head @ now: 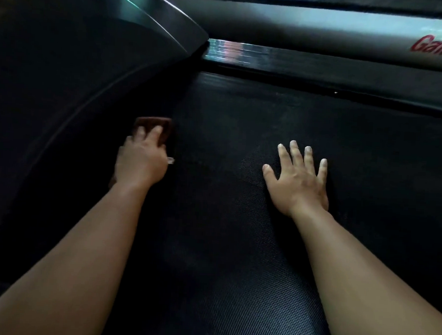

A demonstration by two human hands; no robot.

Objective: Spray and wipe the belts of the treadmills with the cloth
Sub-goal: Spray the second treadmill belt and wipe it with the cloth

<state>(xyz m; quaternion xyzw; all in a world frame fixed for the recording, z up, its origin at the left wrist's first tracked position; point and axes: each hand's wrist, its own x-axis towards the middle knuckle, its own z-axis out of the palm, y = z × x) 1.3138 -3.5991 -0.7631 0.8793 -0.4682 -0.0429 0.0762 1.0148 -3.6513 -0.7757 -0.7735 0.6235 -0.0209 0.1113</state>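
The black textured treadmill belt (236, 245) fills most of the view. A brown cloth (163, 128) lies on the belt's left part, beside the curved motor cover. My left hand (141, 160) presses down on the cloth with its fingers laid over the top; a strip of cloth shows under my wrist and a small white tag sticks out by my thumb side. My right hand (298, 179) lies flat on the belt to the right, fingers spread and straight, holding nothing. No spray bottle is in view.
The dark curved motor cover (79, 70) rises at the left. A glossy black side rail (271, 57) runs along the belt's far edge, and beyond it lies a grey frame part with red lettering (436, 46).
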